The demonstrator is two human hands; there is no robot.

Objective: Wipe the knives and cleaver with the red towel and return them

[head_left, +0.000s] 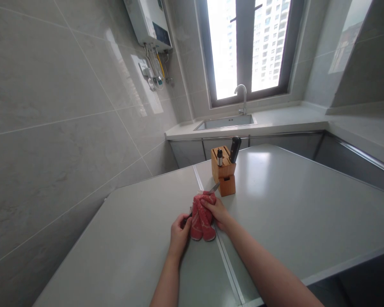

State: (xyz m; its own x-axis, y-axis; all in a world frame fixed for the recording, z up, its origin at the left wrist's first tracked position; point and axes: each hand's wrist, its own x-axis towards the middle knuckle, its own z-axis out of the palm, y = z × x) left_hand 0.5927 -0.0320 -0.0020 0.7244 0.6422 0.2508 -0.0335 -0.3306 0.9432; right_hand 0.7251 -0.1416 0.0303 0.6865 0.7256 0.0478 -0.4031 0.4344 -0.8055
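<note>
My left hand (181, 232) is closed around the dark handle of a knife, low over the pale table. The knife blade (215, 187) sticks out beyond a red patterned cloth (203, 217), its tip pointing away to the right. With fingers and thumb, my right hand (218, 212) grips the cloth, which is folded over the blade and hangs down in two flaps. The middle of the knife is hidden under the cloth. Just beyond stands a wooden knife block (226, 170) holding a large black-handled knife (235, 149) and a smaller dark-handled tool (219, 157).
The table (141, 238) has a pale strip running across its middle. Behind it are a white counter (281, 117), a sink (225, 123) and a faucet (244, 100) below the window. A water heater (150, 23) hangs on the tiled left wall.
</note>
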